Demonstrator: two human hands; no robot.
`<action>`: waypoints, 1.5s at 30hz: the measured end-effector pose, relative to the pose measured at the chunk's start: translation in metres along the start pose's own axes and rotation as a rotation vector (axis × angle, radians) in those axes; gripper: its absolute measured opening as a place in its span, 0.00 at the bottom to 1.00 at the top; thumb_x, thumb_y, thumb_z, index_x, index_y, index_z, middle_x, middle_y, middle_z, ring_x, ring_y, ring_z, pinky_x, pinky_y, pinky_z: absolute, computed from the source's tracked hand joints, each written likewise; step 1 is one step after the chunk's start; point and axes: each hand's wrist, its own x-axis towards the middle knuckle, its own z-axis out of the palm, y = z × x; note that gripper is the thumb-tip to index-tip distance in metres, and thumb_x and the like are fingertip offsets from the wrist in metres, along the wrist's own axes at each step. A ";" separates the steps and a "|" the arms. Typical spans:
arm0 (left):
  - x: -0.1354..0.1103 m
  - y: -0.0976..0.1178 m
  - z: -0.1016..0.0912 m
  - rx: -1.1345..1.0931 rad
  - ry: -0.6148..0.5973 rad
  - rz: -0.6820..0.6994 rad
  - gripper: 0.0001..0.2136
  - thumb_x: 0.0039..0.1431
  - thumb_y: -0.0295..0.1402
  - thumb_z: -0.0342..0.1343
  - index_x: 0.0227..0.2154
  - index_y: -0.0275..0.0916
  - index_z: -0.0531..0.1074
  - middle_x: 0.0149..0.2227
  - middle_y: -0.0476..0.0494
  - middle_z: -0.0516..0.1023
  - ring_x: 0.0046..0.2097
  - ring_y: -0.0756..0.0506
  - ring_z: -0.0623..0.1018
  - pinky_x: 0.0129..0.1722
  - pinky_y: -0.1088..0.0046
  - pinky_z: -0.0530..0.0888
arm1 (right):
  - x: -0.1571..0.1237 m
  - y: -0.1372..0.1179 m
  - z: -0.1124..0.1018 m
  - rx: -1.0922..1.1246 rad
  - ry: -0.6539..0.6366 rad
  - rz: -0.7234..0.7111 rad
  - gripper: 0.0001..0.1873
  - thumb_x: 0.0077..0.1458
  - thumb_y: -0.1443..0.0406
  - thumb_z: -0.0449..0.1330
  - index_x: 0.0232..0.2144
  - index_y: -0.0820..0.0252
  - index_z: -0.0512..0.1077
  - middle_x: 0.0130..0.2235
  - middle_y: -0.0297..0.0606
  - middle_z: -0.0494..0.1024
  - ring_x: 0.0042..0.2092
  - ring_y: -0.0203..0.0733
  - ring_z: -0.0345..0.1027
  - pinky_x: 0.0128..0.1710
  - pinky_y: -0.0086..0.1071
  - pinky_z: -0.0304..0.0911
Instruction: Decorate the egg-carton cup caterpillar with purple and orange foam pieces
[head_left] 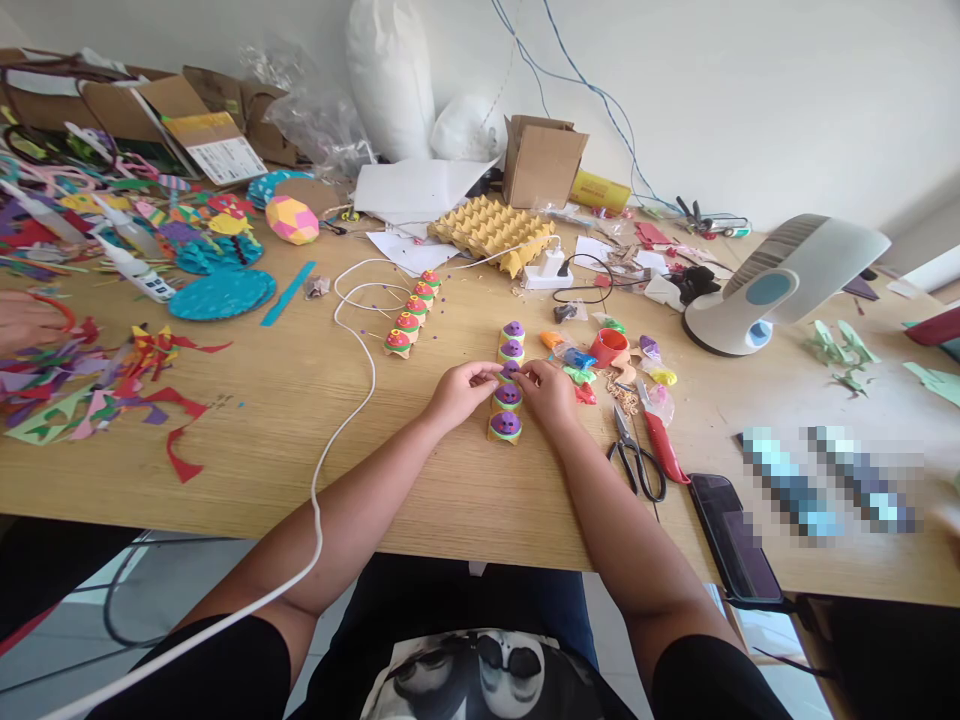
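A row of small yellow cups with purple tops (507, 398) stands on the wooden table (285, 420) in front of me. My left hand (459, 388) and my right hand (550, 392) meet over the middle cup, fingers pinched on its purple top. Two cups lie nearer to me, two lie beyond my fingers. A second row of similar cups with red tops (412, 314) runs diagonally to the left.
Scissors (636, 458), a red cutter (660, 440) and a phone (731, 535) lie right of my hands. A small fan (780, 282), an egg tray (491, 230), a cardboard box (541, 160) and paper scraps (112, 370) surround the work. A white cable (352, 400) crosses the table.
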 end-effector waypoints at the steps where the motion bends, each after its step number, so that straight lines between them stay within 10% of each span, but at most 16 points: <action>1: 0.000 0.000 0.000 -0.002 0.000 0.000 0.15 0.55 0.33 0.60 0.46 0.38 0.78 0.37 0.44 0.81 0.39 0.47 0.78 0.44 0.71 0.74 | 0.000 0.000 0.000 0.001 -0.009 0.002 0.09 0.57 0.58 0.63 0.31 0.58 0.76 0.29 0.35 0.75 0.32 0.39 0.65 0.32 0.30 0.54; 24: -0.001 -0.004 -0.002 0.010 -0.011 0.018 0.15 0.55 0.34 0.61 0.46 0.39 0.78 0.37 0.45 0.80 0.39 0.48 0.78 0.43 0.71 0.74 | -0.001 0.002 -0.002 0.202 -0.034 0.088 0.12 0.59 0.57 0.58 0.32 0.60 0.73 0.27 0.32 0.73 0.28 0.36 0.62 0.28 0.29 0.52; 34: 0.001 -0.008 -0.002 0.004 -0.007 0.026 0.14 0.55 0.35 0.61 0.44 0.39 0.79 0.38 0.45 0.81 0.40 0.47 0.78 0.44 0.71 0.73 | -0.006 0.000 -0.014 0.018 -0.198 0.017 0.26 0.58 0.65 0.56 0.59 0.56 0.70 0.26 0.32 0.74 0.27 0.37 0.63 0.28 0.28 0.52; 45: -0.001 0.000 -0.003 0.033 0.000 0.036 0.13 0.55 0.34 0.61 0.43 0.38 0.78 0.38 0.43 0.81 0.40 0.47 0.78 0.42 0.72 0.74 | -0.011 -0.002 -0.011 0.014 -0.235 -0.003 0.24 0.57 0.66 0.55 0.57 0.54 0.71 0.27 0.31 0.75 0.27 0.37 0.64 0.27 0.28 0.51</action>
